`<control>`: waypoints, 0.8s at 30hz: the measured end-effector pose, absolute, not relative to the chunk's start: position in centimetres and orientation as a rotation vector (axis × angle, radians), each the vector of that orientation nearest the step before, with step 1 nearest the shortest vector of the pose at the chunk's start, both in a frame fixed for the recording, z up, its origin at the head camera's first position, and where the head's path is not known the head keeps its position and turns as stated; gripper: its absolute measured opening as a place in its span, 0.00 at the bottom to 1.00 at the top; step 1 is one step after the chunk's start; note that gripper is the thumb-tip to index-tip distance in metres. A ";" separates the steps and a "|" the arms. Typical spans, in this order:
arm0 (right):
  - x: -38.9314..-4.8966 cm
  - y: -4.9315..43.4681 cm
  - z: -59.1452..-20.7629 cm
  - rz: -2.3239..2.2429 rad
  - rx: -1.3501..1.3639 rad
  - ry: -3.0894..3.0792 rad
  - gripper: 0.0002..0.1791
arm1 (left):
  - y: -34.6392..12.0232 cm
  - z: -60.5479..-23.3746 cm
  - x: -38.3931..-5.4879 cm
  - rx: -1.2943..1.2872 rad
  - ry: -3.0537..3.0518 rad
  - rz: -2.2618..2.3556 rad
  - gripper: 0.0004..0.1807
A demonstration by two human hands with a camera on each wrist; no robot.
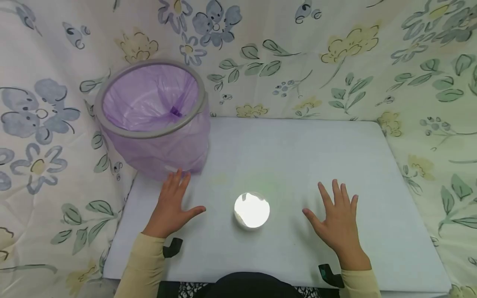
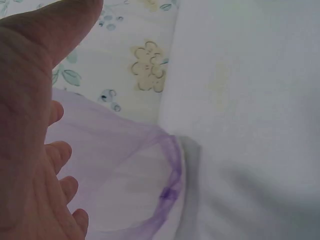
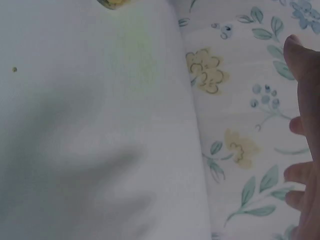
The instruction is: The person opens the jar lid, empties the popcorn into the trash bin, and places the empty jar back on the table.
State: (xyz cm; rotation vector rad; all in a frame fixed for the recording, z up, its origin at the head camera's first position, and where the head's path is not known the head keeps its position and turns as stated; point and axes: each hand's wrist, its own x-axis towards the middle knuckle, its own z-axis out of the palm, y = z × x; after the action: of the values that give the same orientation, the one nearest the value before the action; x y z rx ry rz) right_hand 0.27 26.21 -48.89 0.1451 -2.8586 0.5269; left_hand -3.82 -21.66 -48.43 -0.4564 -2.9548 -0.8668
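Note:
Between the two hands, a small round container (image 1: 251, 210) with a glaring bright top stands on the white tabletop (image 1: 290, 157). Its glare hides any detail on top. My left hand (image 1: 172, 207) is left of it, fingers straight and thumb spread, holding nothing. Those fingertips overlap the foot of a bin (image 1: 160, 153) lined with a purple bag. On the container's other side, my right hand (image 1: 338, 223) is spread over the white surface, also holding nothing. The left wrist view shows the left hand (image 2: 30, 125) beside the purple bag (image 2: 167, 192).
The bin's grey rim (image 1: 149, 134) faces up at the back left, with the bag's inside visible. Floral cloth (image 1: 268, 62) hangs behind the table and along both sides. A tiny dark speck (image 3: 14, 69) lies on the white surface in the right wrist view.

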 end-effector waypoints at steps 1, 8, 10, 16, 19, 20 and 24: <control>0.2 26.0 -48.9 0.530 0.154 -2.856 0.50 | -21.5 -48.7 -3.9 -0.462 -2.961 -0.883 0.65; -0.4 24.5 -48.8 0.531 0.233 -2.837 0.50 | -20.3 -50.1 -4.3 -0.494 -3.013 -1.013 0.68; -0.6 24.2 -48.7 0.534 0.253 -2.832 0.50 | -19.9 -50.4 -4.4 -0.499 -3.020 -1.036 0.69; -1.0 22.7 -48.6 0.541 0.314 -2.833 0.52 | -18.6 -51.4 -4.8 -0.535 -3.050 -1.081 0.72; -1.2 21.9 -48.6 0.539 0.346 -2.829 0.54 | -17.9 -52.1 -4.9 -0.561 -3.048 -1.110 0.72; -1.2 21.6 -48.5 0.541 0.356 -2.827 0.55 | -17.7 -52.4 -4.9 -0.566 -3.046 -1.118 0.72; -1.3 20.7 -48.4 0.559 0.403 -2.815 0.54 | -16.7 -53.3 -4.9 -0.588 -3.045 -1.144 0.73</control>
State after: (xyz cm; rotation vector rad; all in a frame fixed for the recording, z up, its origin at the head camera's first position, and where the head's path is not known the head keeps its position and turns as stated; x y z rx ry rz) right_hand -1.33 20.68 -48.36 0.4027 -2.8149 0.5594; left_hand -4.90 -16.72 -53.26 -0.5883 -3.0448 -1.1437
